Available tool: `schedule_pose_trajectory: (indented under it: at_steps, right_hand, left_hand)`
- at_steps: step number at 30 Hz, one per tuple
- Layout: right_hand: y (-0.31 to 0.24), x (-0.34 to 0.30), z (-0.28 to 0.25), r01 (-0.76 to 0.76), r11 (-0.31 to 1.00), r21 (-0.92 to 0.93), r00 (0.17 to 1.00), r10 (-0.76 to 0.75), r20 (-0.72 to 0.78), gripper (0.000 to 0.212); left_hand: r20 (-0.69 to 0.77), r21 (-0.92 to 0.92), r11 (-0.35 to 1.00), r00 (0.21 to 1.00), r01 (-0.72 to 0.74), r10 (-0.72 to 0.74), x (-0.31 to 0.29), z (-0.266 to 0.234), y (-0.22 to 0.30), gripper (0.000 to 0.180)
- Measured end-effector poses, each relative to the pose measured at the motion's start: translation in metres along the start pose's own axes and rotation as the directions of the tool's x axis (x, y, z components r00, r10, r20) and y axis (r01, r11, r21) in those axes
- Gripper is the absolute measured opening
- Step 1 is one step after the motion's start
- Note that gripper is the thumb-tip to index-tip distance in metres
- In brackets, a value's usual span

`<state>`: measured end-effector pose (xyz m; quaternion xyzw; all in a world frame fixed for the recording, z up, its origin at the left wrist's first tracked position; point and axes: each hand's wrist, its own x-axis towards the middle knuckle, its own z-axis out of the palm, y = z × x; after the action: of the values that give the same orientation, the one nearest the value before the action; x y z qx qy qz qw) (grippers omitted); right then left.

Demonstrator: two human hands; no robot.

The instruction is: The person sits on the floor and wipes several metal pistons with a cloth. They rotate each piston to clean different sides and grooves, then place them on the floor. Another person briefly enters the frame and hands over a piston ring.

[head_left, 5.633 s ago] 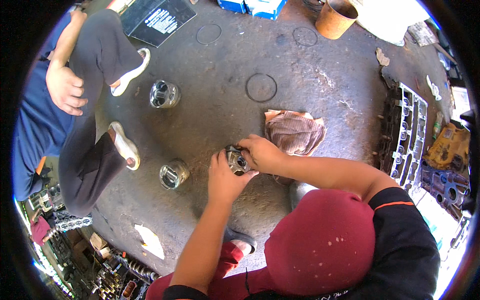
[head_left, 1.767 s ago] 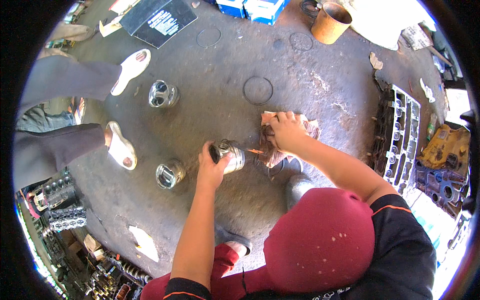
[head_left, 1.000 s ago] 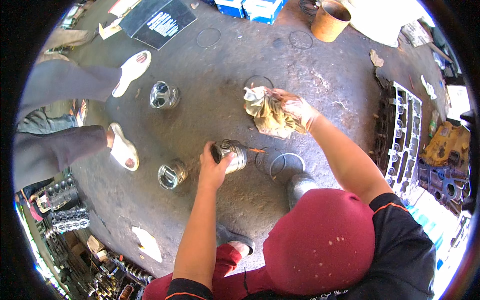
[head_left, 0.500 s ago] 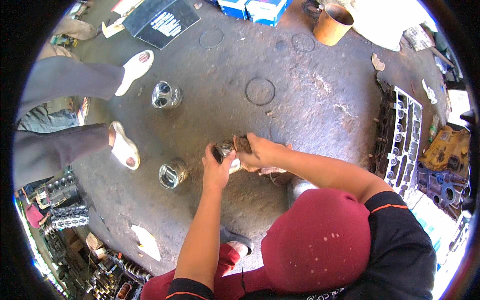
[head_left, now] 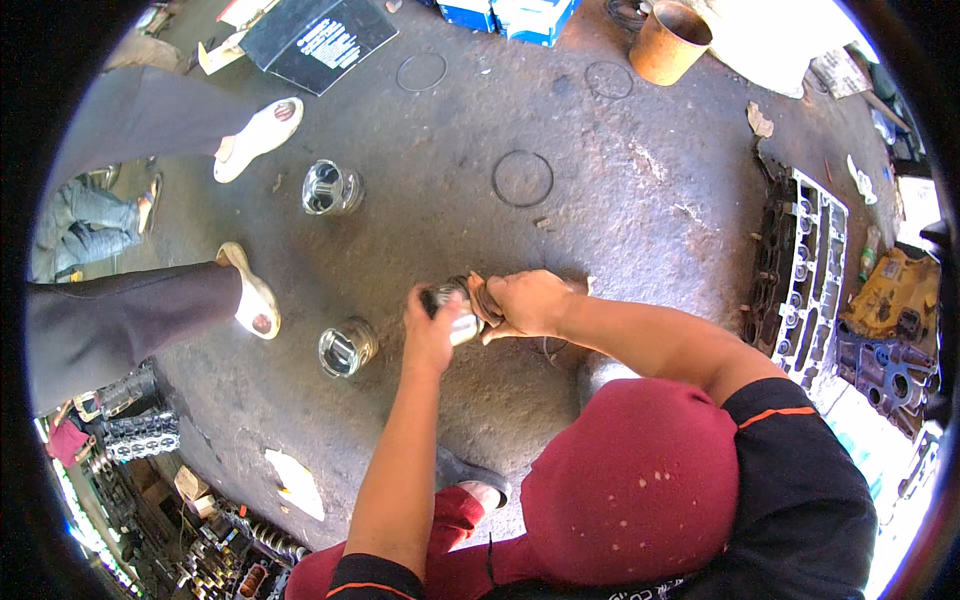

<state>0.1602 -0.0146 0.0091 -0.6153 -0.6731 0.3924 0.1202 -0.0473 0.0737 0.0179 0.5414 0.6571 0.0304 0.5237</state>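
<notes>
Fingers point(head_left: 414, 298) hold piston point(head_left: 465, 328), rag point(head_left: 487, 301) (second piston point(head_left: 345, 347) left, ring point(head_left: 523, 206) ahead).

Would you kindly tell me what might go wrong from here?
The held piston might slip from the left grip while the right grip holds the cloth against it. A thin dark ring lying flat on the floor could be stepped on. A bystander's white shoe near the far piston might knock it.

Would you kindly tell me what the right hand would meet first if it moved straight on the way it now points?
Pointing leftward, the right hand would likely first meet the metal piston held in the left hand; its bunched brown cloth seems against it, though blur hides exact contact.
</notes>
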Motion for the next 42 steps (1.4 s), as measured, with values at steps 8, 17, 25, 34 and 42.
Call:
schedule_pose_trajectory:
  at_steps: [8,17,25,34,42]
  right_hand:
    - [0.000,0.016,0.004,0.101,0.988,-0.118,0.990,-0.112,-0.091,0.055]
    - [0.031,0.031,-0.030,0.140,0.990,0.028,0.990,-0.140,-0.013,0.062]
    - [0.035,0.020,-0.002,0.108,0.981,-0.163,0.932,-0.157,-0.326,0.043]
    - [0.025,-0.039,-0.010,-0.107,0.947,-0.303,0.990,0.075,-0.117,0.048]
    - [0.028,-0.077,-0.022,-0.076,0.935,-0.346,0.969,-0.013,-0.246,0.086]
  left_hand:
    - [0.172,-0.299,0.913,0.957,0.278,-0.236,0.017,-0.016,0.010,0.067]
    - [0.109,0.138,0.855,0.865,-0.500,0.489,0.022,-0.026,-0.003,0.098]
    - [-0.059,0.021,0.960,0.959,-0.278,0.279,0.021,-0.012,0.017,0.093]
    - [-0.097,0.120,0.957,0.957,-0.262,0.274,0.024,-0.020,0.036,0.097]
    - [0.640,0.603,0.132,0.575,-0.787,0.509,-0.027,-0.020,0.051,0.087]
